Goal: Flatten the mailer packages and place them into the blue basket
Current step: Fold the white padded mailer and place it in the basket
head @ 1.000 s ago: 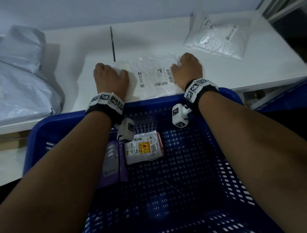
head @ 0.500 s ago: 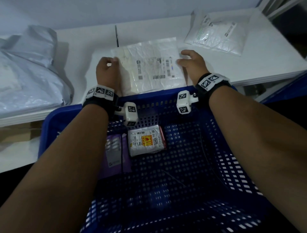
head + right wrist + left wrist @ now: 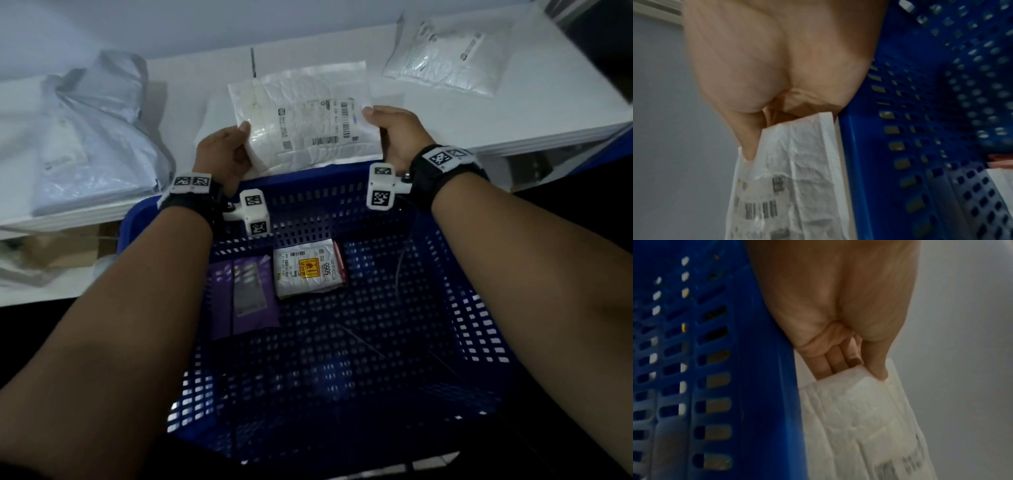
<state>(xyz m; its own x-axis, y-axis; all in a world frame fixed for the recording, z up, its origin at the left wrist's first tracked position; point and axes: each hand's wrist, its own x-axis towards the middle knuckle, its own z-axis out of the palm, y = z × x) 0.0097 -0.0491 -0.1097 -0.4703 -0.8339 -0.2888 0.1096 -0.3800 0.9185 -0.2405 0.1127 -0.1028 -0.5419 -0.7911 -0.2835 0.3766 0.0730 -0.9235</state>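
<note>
A flat white bubble mailer (image 3: 305, 116) with printed labels is held up just beyond the far rim of the blue basket (image 3: 308, 178). My left hand (image 3: 222, 154) pinches its left edge, thumb on top and fingers (image 3: 828, 363) underneath. My right hand (image 3: 394, 132) pinches its right edge the same way, as the right wrist view shows on the mailer (image 3: 789, 170). Inside the basket lie a purple mailer (image 3: 246, 294) and a small white parcel (image 3: 308, 270) with a yellow sticker.
On the white table (image 3: 513, 113), a large grey poly bag (image 3: 85, 137) lies at the left. Another white bubble mailer (image 3: 448, 58) sits at the far right. The basket stands against the table's near edge, between my forearms.
Both hands went from pressing the mailer flat on the table to gripping its side edges. The mailer is now lifted and tilted toward the basket.
</note>
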